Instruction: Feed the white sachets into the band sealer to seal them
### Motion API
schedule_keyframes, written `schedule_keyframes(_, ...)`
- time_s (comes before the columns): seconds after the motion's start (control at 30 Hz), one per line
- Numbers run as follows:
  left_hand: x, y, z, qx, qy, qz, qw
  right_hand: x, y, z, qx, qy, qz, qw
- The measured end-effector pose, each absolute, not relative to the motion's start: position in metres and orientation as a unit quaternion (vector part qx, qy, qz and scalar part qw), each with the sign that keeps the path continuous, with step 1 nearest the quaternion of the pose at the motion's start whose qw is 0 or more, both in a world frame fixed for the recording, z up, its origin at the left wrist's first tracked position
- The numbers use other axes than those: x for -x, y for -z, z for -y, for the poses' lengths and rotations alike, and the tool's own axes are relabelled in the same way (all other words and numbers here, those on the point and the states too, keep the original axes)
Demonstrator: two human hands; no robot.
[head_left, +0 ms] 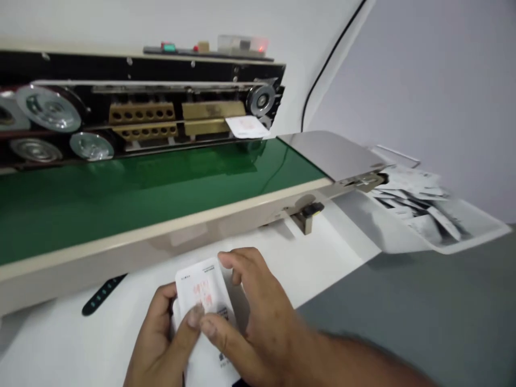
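Head view: white printed pouch (203,293) above the white desk (60,344), short of the green conveyor belt (121,204), pinched in the grip of left hand (159,338) and right hand (253,306). Possible fault: pouch slip or creasing from uneven finger pressure.

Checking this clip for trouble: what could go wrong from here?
The left hand and right hand pinch a white pouch over another pouch; either could slip and drop. The pouch at the far end of the green conveyor belt lies near a metal pulley and might snag. Pouches heaped in the white tray could slide over its lip.
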State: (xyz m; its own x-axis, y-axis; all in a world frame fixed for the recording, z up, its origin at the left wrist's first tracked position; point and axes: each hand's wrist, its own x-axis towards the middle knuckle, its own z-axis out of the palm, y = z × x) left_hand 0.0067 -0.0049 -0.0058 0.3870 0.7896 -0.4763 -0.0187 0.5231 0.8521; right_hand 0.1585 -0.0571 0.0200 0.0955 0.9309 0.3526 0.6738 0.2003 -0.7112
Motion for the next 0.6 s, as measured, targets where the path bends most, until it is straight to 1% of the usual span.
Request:
schedule_keyframes(0.1, -0.003, 0.003, 0.006, -0.363, -0.271, -0.493, 0.743, -0.152, -0.003, 0.052, 0.631, -0.279, 0.584, 0.427)
schedule_keyframes(0.2, -0.002, 0.002, 0.008, -0.342, -0.270, -0.523, 0.733, -0.153, 0.002, 0.048, 0.620, -0.355, 0.542, 0.441)
schedule_keyframes(0.4, -0.003, 0.002, 0.008, -0.361, -0.267, -0.512, 0.732, -0.153, 0.005, 0.050, 0.625, -0.365, 0.505, 0.471)
schedule_keyframes(0.5, -0.002, 0.006, 0.007, -0.356, -0.259, -0.495, 0.749, -0.153, 0.009, 0.053, 0.621, -0.377, 0.464, 0.506)
schedule_keyframes(0.6, -0.001, 0.010, 0.006, -0.369, -0.255, -0.486, 0.750, -0.162, 0.003, 0.056, 0.608, -0.374, 0.431, 0.552)
